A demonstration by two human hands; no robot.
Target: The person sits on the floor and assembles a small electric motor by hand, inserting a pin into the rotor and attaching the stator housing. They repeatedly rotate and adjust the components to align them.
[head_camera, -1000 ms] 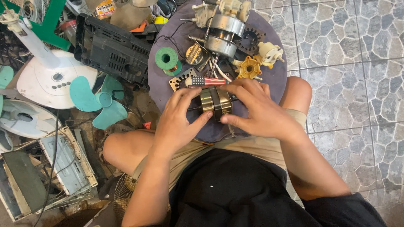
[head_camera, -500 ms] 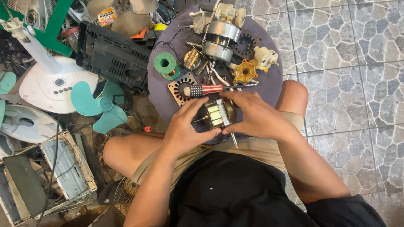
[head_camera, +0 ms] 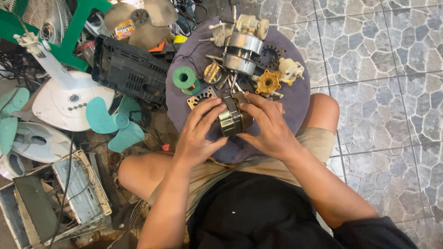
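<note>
Small fan motor core (head_camera: 232,119): brass-coloured metal block, clasped from both sides by left hand (head_camera: 197,133) and right hand (head_camera: 269,127), each grip closed around it, raised just above round purple surface (head_camera: 295,99) for close handling over the lap.

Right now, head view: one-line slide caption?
Both hands, left hand and right hand, grip a small metal motor core over a round purple board of fan parts.

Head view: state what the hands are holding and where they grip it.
Both hands hold one small metal motor core over the round board. The left hand grips its left side, the right hand its right side, fingers curled over the top.
</note>
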